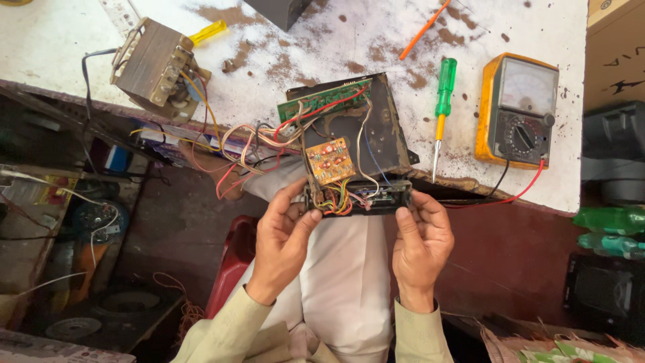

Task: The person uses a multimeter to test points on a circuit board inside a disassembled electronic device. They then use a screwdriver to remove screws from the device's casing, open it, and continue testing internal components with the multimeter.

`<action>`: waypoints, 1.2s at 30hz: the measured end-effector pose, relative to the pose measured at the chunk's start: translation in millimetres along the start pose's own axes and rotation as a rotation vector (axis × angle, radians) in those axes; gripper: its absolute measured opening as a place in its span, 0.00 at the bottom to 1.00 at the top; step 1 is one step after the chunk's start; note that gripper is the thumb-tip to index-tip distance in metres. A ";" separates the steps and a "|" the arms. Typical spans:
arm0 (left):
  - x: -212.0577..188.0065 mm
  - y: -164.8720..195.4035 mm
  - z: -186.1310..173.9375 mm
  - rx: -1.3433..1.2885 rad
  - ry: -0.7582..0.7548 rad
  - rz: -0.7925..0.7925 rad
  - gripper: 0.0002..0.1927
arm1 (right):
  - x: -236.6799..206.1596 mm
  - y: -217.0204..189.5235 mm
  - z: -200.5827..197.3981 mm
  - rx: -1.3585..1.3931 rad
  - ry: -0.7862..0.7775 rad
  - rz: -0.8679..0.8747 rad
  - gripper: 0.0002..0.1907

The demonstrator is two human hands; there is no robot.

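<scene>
Chassis, dark sheet metal with the lid off, is being rested at the near edge of the worktable, overhanging toward the lap. Judged stiff and moderately heavy, with thin edges that look sharp; best taken by the side walls, not by anything wired to it.

Front panel, a black strip, is being held off the chassis mouth at both ends. It is being pinched at one end by the left hand, thumb and forefinger pressed onto it, and at the other end by the right hand, thumb on the near face, fingers behind. Likely light, rigid plastic, tethered by many thin coloured wires, so little slack is to be expected; pulling would be loading the solder joints.

Green circuit board is being propped along the chassis rear. Small orange circuit board is hanging just above the panel on its leads. Both judged fragile: edges only.

Transformer is sitting well to the left on the table, joined by a loose wire bundle; dense and heavy, it is anchoring that loom.

Analog multimeter and green-handled screwdriver are lying to the right, untouched.
</scene>
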State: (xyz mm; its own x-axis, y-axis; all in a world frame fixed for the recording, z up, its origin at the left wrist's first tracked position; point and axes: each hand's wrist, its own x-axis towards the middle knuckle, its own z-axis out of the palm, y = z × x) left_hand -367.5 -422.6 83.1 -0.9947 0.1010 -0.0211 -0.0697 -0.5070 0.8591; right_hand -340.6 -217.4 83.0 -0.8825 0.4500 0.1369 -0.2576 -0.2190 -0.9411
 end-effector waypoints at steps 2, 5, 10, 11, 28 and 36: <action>-3.2 6.5 2.8 0.058 0.004 0.041 0.27 | 1.3 -2.8 2.5 -0.008 0.003 0.005 0.17; -7.2 16.7 5.0 0.221 -0.003 0.008 0.29 | 4.2 -10.2 9.0 -0.004 0.016 0.039 0.21; -3.0 23.5 10.3 0.545 0.043 0.196 0.30 | 11.7 -28.1 20.0 -0.081 -0.092 0.098 0.31; -1.3 24.1 12.1 0.577 0.060 0.237 0.30 | 13.6 -31.8 21.7 -0.132 -0.104 0.109 0.32; 25.3 25.3 22.4 0.514 0.288 0.166 0.15 | 20.6 -50.6 36.9 -0.710 -0.197 -0.164 0.19; 24.0 13.4 14.9 0.427 0.193 0.313 0.17 | 12.0 -28.5 35.8 -0.520 -0.108 -0.241 0.23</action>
State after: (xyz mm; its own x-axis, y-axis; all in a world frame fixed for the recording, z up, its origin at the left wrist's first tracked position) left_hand -391.2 -414.2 101.7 -0.9615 -0.1778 0.2096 0.2282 -0.0916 0.9693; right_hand -357.9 -236.8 122.6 -0.8653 0.3374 0.3707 -0.2529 0.3448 -0.9040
